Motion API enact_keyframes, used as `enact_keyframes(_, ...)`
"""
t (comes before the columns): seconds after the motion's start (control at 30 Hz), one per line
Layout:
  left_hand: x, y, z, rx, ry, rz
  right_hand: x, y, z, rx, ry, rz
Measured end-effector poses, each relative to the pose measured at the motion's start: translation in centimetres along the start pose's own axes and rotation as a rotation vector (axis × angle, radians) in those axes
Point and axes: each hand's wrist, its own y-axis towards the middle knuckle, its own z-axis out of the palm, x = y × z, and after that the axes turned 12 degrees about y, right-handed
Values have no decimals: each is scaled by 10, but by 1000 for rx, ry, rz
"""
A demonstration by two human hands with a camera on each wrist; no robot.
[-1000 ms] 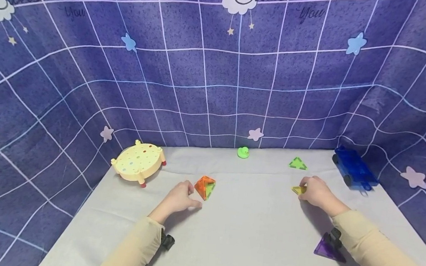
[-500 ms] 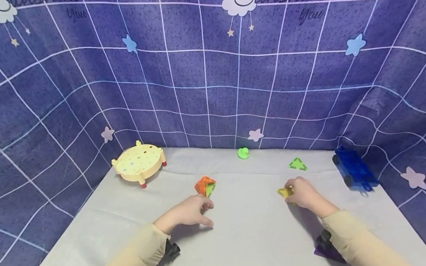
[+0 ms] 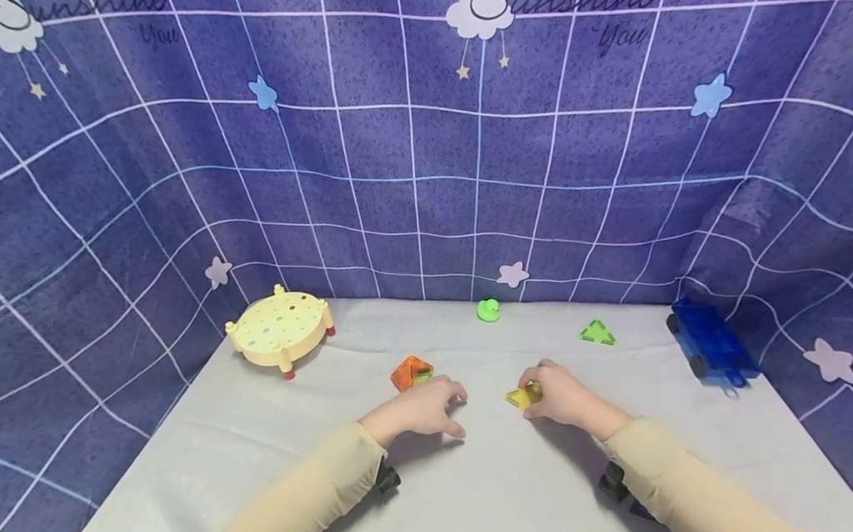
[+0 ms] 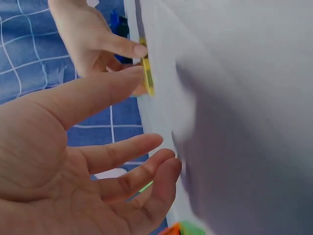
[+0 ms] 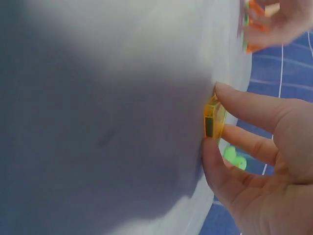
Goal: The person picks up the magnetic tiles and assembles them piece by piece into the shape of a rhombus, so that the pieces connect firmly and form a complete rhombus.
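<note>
My right hand (image 3: pixel 562 398) pinches a yellow translucent magnetic tile (image 3: pixel 520 396) between thumb and fingers, low over the table right of centre. The right wrist view shows the yellow tile (image 5: pixel 214 119) edge-on between thumb and fingertips. My left hand (image 3: pixel 423 409) holds nothing; its fingers are spread and relaxed, pointing toward the yellow tile. Just behind the left hand stands a small orange and green shape of magnetic tiles (image 3: pixel 409 373), its lower part hidden by the hand. In the left wrist view the left hand's fingers (image 4: pixel 122 149) are apart, with the right hand (image 4: pixel 93 39) beyond.
A green triangle tile (image 3: pixel 597 333) and a green toy duck (image 3: pixel 489 309) lie at the back. A blue toy cart (image 3: pixel 709 342) stands at the right, a cream round footed toy (image 3: pixel 280 327) at the left. A purple tile (image 3: pixel 642 510) is mostly hidden under the right forearm.
My right hand has moved left and toward me, bringing the yellow tile along. My left hand has moved right, from beside the orange and green shape to in front of it.
</note>
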Motion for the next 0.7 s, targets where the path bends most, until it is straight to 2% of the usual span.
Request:
enact_keyframes(0.2,-12,25,-1,-2,-4,-19,10,9,13,18,30,-71)
enact_keyframes(0.33,-16,38,1,-9,6,-19,12,13,16,32,53,-107)
enact_keyframes(0.47,-21,47,4,-39,-25,-14,10,12,14,24,96,-131)
enact_keyframes(0.7,-27,59,14,-57,-58,-17,1,2,4,38,116,-99)
